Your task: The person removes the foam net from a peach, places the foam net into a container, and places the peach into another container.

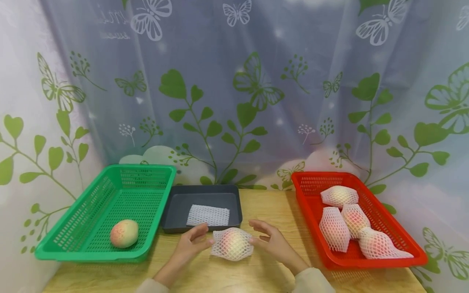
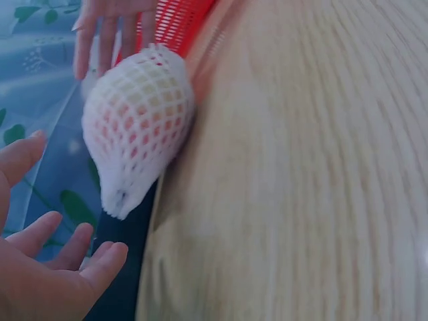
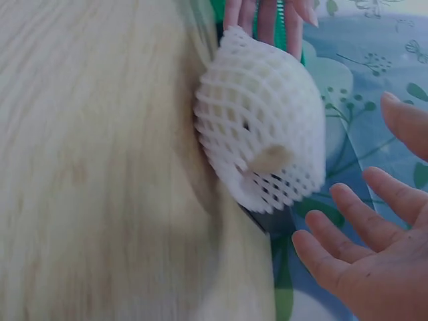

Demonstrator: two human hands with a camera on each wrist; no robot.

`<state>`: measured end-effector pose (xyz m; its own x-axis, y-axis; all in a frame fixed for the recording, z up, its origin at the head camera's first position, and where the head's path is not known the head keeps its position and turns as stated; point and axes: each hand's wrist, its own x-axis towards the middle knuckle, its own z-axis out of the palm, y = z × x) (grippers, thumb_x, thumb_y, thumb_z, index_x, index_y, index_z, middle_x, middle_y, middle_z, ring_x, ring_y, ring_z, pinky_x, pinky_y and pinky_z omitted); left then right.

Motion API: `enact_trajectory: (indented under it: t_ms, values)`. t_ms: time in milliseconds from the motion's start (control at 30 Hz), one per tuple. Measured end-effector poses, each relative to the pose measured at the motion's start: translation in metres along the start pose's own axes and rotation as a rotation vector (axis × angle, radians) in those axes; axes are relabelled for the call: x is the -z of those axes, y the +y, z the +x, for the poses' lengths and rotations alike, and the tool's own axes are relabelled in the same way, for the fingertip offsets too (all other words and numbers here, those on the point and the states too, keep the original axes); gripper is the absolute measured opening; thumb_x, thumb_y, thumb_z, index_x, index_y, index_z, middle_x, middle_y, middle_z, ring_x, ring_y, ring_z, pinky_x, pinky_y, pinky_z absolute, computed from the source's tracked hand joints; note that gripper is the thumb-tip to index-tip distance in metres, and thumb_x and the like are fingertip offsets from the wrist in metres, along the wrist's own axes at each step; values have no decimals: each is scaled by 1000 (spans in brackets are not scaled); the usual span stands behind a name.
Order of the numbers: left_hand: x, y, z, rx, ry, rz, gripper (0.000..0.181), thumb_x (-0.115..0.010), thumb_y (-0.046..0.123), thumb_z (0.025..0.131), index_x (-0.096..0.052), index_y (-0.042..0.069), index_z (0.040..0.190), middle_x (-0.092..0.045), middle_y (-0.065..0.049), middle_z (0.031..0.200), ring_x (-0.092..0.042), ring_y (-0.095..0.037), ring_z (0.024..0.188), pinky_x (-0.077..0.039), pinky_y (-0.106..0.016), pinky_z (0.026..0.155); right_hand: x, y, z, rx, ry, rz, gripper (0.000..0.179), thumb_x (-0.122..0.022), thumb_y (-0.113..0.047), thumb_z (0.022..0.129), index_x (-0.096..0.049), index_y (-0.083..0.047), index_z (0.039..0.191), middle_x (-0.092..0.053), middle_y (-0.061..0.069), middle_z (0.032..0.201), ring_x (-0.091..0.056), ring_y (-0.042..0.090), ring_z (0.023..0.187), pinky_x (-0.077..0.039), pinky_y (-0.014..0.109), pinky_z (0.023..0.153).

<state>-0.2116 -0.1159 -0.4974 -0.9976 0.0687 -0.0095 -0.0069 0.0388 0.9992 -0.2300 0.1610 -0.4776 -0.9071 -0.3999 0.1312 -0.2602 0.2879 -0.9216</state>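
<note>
You are risking a roll here: the netted peach is lying on the counter between your left hand and your right hand with nothing gripping it, so an uneven nudge from one side could be sending it toward the other or back toward you. The foam net is also running loose past the fruit at its ends, and if you are pinching only that slack, the net could be stretching, tearing or slipping off. Just beyond both hands, the dark tray is standing close, with a flat net sleeve lying in it, so a forward bump could be shifting it. As for the hands, they are hovering apart on either side of the peach, facing each other, fingers spread and gently bent. Neither is holding anything; the wrist views are showing gaps, though the head view is leaving it unclear how near the thumbs are sitting to the net. Out to the left of your left hand, a green basket is holding one bare peach; out to the right of your right hand, a red basket is holding four wrapped peaches.
</note>
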Motion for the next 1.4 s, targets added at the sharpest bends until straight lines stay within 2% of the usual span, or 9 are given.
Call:
enact_trajectory:
  t_ms: [200,400,567,700,833,933,1133,1400]
  values:
    - [-8,-8,4,-9,-13,14,59,-74,4,82,-47,-12,132,-49,-31,134,-47,-48,122,-47,-45,98,-12,6,6,-6,-21,27,57,-71,-17,87,-49,4,135,-50,25,136,-42,45,126,-41,56,101]
    - [-16,-16,7,-6,-46,12,60,-73,2,82,-45,-13,132,-51,-33,128,-51,-45,119,-50,-38,95,-20,9,11,-30,-67,104,58,-72,-15,87,-47,5,135,-47,25,138,-47,40,124,-49,42,97]
    - [-20,-19,9,16,-63,14,61,-73,5,83,-44,-12,134,-51,-32,130,-51,-44,120,-50,-39,95,-25,12,12,-52,-85,93,59,-73,-16,86,-48,-1,137,-48,22,137,-54,32,115,-53,33,87]
    - [-23,-21,8,35,-72,13,62,-74,7,83,-44,-11,135,-52,-32,129,-56,-40,115,-53,-36,89,-30,17,12,-69,-100,69,65,-74,-17,85,-44,-7,141,-44,20,141,-52,31,117,-50,37,90]
    - [-26,-23,6,56,-86,-28,64,-75,11,82,-45,-10,135,-55,-29,126,-60,-24,105,-55,-27,77,-33,21,13,-89,-114,45,74,-77,-21,82,-39,-13,145,-38,20,146,-48,33,121,-44,44,96]
    - [-28,-24,5,57,-100,-66,64,-75,13,83,-45,-10,135,-57,-27,126,-59,-19,102,-54,-24,77,-35,23,13,-111,-116,26,78,-79,-24,80,-38,-16,146,-35,20,148,-45,35,124,-41,50,100]
    - [-28,-27,6,50,-112,-111,63,-75,11,83,-46,-11,134,-57,-28,125,-58,-22,107,-54,-27,83,-36,22,14,-129,-119,-23,81,-80,-24,78,-37,-17,146,-35,21,148,-45,38,124,-41,56,100]
    - [-30,-25,7,50,-105,-121,62,-76,9,82,-47,-10,134,-56,-28,126,-59,-23,107,-55,-27,81,-34,17,16,-102,-108,-70,82,-81,-21,77,-38,-11,146,-37,21,147,-41,40,128,-36,59,103]
